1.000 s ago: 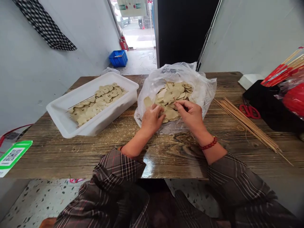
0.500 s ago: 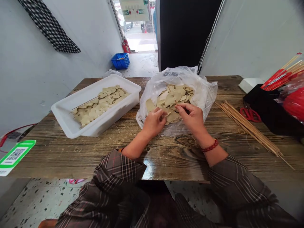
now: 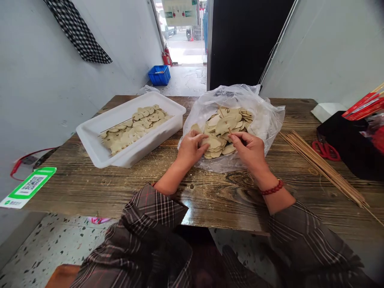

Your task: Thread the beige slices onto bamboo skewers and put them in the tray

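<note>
My right hand (image 3: 250, 150) pinches the near end of a thin wooden skewer (image 3: 230, 131) between thumb and fingertips. A flat, pale beige round slice (image 3: 225, 124) is on the skewer just beyond them, lying over the pile. My left hand (image 3: 191, 148) rests at the left side of the pile, thumb and fingers apart, touching a small stack of loose slices (image 3: 211, 144). Both hands are at the near side of a clear plastic bag (image 3: 268, 116), spread open around many such slices. What kind of food the slices are, I cannot tell.
To the left stands a white plastic tub (image 3: 90, 138) with skewered slices in it. Bare skewers (image 3: 325, 170) lie in a bundle on the right of the wooden table (image 3: 144, 184). Red-handled scissors (image 3: 326, 151) lie beside a black box (image 3: 345, 144).
My left hand has opened its fingers and shifted left onto the loose slices. My right hand keeps its pinch on the skewer. The whole view has swung slightly left.
</note>
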### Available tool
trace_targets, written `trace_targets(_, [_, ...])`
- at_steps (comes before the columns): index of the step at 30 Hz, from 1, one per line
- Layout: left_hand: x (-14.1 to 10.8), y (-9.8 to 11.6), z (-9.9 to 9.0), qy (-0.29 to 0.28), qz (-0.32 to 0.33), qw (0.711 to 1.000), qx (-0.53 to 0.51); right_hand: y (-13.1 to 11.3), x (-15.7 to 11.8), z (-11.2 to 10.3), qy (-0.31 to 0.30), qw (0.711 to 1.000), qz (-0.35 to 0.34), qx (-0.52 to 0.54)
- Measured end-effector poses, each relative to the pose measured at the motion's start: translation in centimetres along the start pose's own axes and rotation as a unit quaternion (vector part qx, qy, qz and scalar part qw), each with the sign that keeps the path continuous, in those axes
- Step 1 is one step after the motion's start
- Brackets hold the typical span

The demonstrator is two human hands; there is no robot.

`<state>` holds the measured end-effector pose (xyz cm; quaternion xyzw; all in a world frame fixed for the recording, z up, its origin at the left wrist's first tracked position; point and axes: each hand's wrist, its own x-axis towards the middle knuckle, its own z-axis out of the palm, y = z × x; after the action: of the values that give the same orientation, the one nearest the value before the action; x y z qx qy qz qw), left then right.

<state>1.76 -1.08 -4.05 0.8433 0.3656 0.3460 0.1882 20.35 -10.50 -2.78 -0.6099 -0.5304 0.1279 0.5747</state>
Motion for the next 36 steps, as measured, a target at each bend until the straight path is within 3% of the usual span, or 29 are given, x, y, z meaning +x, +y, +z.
trace_targets(6, [0.3, -0.8, -0.5, -0.066, 0.04, 0.997, 0.003, 0.1, 0.0, 0.0, -0.003, 1.0, 0.0, -0.009])
trace_targets(10, [0.3, -1.2, -0.4, -0.063, 0.065, 0.996, 0.014, 0.0, -0.1, 0.0, -0.008, 1.0, 0.007, -0.007])
trace_targets(15, [-0.1, -0.4, -0.5, -0.071, 0.106, 0.985, 0.116, -0.2, -0.1, 0.1, -0.006, 1.0, 0.011, -0.003])
trace_targets(20, [-0.2, 0.6, -0.5, -0.065, 0.091, 0.983, 0.146, 0.0, -0.1, 0.0, -0.012, 1.0, 0.007, -0.01])
trace_targets(24, [0.2, 0.3, -0.2, -0.012, 0.028, 0.998, 0.056, 0.2, -0.2, 0.1, -0.014, 1.0, 0.003, -0.013])
trace_targets(27, [0.5, -0.3, -0.2, 0.028, -0.056, 0.995, -0.078, 0.3, -0.2, 0.1, -0.017, 1.0, 0.001, -0.011])
trace_targets(29, [0.6, -0.5, -0.3, 0.039, -0.118, 0.971, -0.206, 0.3, -0.3, 0.1, -0.02, 1.0, -0.001, -0.008])
trace_targets(32, [0.7, -0.5, -0.6, 0.046, -0.179, 0.907, -0.379, 0.3, -0.4, 0.1, -0.026, 1.0, -0.01, -0.006])
trace_targets(36, [0.9, -0.3, -1.4, 0.07, -0.208, 0.858, -0.465, 0.1, -0.6, 0.2, -0.065, 0.997, -0.029, -0.005])
